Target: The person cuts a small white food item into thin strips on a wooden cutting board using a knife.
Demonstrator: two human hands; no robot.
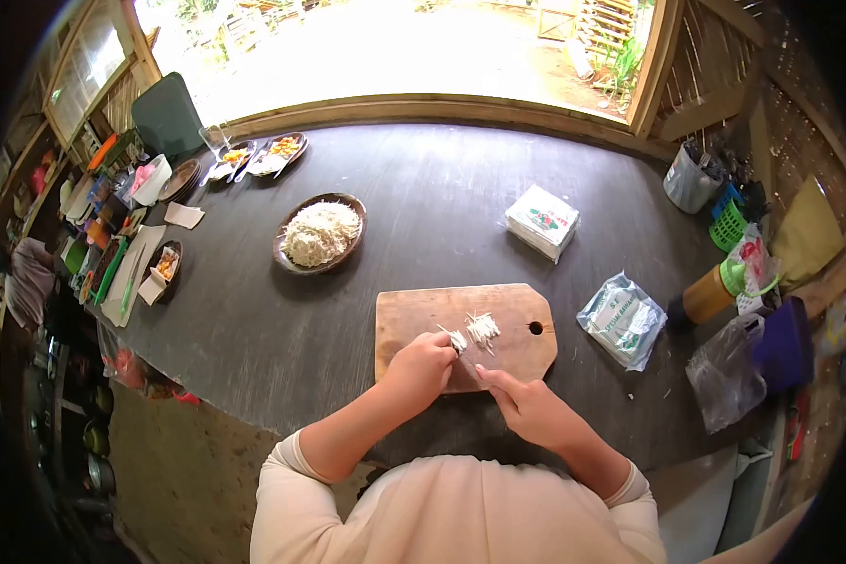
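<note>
Head view: left hand [421, 365] pinched round a small bunch of white strips [458, 340] on the cutting board [414, 315]; right hand [531, 406] curled just beside, grip unclear. Cut pile [483, 327] just beyond the fingertips; heaped bowl [359, 218] well ahead-left. Seemingly mostly shredded, little left.

Open-air rustic kitchen: wooden cutting board [462, 331], food plates [320, 234], bamboo walls [799, 132].

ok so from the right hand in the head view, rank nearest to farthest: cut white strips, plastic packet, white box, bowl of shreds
1. cut white strips: on the cutting board, just ahead of the right hand.
2. plastic packet: on the table, right of the board.
3. white box: farther back, beyond the board.
4. bowl of shreds: far back on the left.
</note>
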